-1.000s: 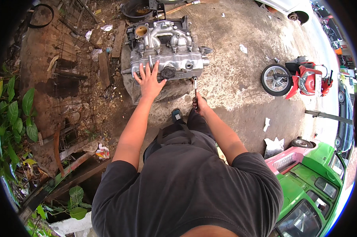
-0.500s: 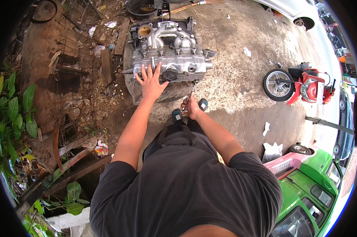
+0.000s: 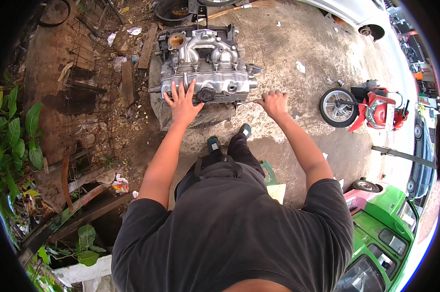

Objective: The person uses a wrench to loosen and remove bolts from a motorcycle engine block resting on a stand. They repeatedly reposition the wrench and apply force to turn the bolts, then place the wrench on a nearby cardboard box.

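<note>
A silver engine (image 3: 222,80) with a curved intake manifold (image 3: 200,44) on top rests on a worn tyre (image 3: 164,111) in front of me. My left hand (image 3: 183,104) lies on the near cover of the engine with its fingers spread, just left of the black round filler cap (image 3: 206,94). To the right of the engine, my right hand (image 3: 274,103) is closed round the end of a thin metal wrench (image 3: 249,102). The wrench's far end reaches the engine's lower right corner; what it fits onto there is too small to make out.
A black basin (image 3: 171,12) and a broom (image 3: 254,5) lie behind the engine. Wood planks and rubble cover the left side. A red motorcycle (image 3: 375,109) and a green vehicle (image 3: 380,233) stand on the right. A green box (image 3: 268,173) sits by my right leg.
My right hand has swung outward to the right and away from my legs, taking the wrench from pointing toward me to pointing sideways. My left hand has stayed on the engine.
</note>
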Available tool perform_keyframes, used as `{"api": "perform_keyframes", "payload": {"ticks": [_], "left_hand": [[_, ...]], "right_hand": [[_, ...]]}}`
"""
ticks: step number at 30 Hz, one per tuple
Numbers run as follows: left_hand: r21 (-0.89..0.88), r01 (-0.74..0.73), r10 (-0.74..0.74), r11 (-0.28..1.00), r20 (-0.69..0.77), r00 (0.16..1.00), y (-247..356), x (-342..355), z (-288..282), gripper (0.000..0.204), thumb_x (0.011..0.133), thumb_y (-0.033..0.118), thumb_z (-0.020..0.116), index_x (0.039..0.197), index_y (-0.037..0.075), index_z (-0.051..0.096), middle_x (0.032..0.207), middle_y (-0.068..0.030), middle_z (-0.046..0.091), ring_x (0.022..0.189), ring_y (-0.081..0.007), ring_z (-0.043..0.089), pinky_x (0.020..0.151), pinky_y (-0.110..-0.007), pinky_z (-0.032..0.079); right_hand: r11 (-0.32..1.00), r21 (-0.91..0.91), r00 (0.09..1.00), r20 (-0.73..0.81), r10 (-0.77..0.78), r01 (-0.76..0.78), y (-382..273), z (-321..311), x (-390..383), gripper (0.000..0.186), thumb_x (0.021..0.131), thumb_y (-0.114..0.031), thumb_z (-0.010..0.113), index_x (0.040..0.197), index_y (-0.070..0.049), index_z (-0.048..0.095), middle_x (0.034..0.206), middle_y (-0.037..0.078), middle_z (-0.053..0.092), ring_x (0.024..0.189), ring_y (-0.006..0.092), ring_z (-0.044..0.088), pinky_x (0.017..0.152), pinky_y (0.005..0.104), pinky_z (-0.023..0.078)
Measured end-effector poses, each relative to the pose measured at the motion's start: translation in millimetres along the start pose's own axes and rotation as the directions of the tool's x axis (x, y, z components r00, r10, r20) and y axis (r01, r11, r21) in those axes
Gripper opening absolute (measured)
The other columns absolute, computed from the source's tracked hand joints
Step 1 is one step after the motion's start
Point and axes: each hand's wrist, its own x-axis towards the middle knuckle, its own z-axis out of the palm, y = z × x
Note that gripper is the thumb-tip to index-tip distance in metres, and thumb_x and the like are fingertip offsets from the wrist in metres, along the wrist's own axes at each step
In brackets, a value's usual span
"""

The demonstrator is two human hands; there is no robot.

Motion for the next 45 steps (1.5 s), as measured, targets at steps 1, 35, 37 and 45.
{"api": "perform_keyframes", "payload": {"ticks": [1, 35, 37, 45], "left_hand": [[-0.006, 0.002, -0.002, 1.0, 0.009, 1.0, 0, 0, 0, 0.098, 0.077, 0.048, 0.078, 0.156, 0.037, 0.021, 0.158, -0.014, 0.024, 0.151, -0.0374, 0.003, 0.114, -0.068, -0.004], [0.009, -0.016, 0.015, 1.0, 0.035, 0.999, 0, -1, -9, 0.095, 0.081, 0.045, 0.076, 0.156, 0.037, 0.019, 0.159, -0.013, 0.023, 0.151, -0.0362, 0.004, 0.117, -0.065, -0.004], [0.014, -0.019, 0.019, 1.0, 0.028, 0.999, 0, -1, -8, 0.094, 0.081, 0.045, 0.076, 0.156, 0.037, 0.019, 0.159, -0.0132, 0.023, 0.151, -0.0361, 0.004, 0.117, -0.065, -0.004], [0.017, -0.016, 0.015, 1.0, 0.034, 0.999, 0, 0, -7, 0.095, 0.081, 0.044, 0.076, 0.157, 0.035, 0.019, 0.159, -0.0146, 0.023, 0.151, -0.0377, 0.004, 0.116, -0.066, -0.004]], "right_hand": [[0.996, -0.054, 0.994, -0.089, -0.071, 0.066, -1, -13, -2, 0.043, 0.095, -0.053, 0.052, 0.109, -0.018, 0.072, 0.107, 0.007, 0.069, 0.111, 0.026, 0.059, 0.102, 0.0615, 0.035], [-0.481, 0.62, 0.691, 0.722, 0.041, -0.62, -112, 148, -40, 0.053, 0.088, -0.071, 0.055, 0.077, -0.019, 0.054, 0.066, -0.005, 0.043, 0.066, 0.0148, 0.044, 0.078, 0.0476, 0.041], [-0.486, 0.605, 0.683, 0.73, 0.023, -0.631, -118, 149, -39, 0.05, 0.091, -0.07, 0.05, 0.079, -0.022, 0.052, 0.068, -0.005, 0.045, 0.068, 0.0157, 0.045, 0.076, 0.0514, 0.038], [-0.506, 0.571, 0.674, 0.738, -0.028, -0.646, -138, 158, -31, 0.062, 0.088, -0.076, 0.047, 0.1, -0.016, 0.056, 0.087, 0.001, 0.055, 0.085, 0.0211, 0.057, 0.088, 0.059, 0.042]]}}
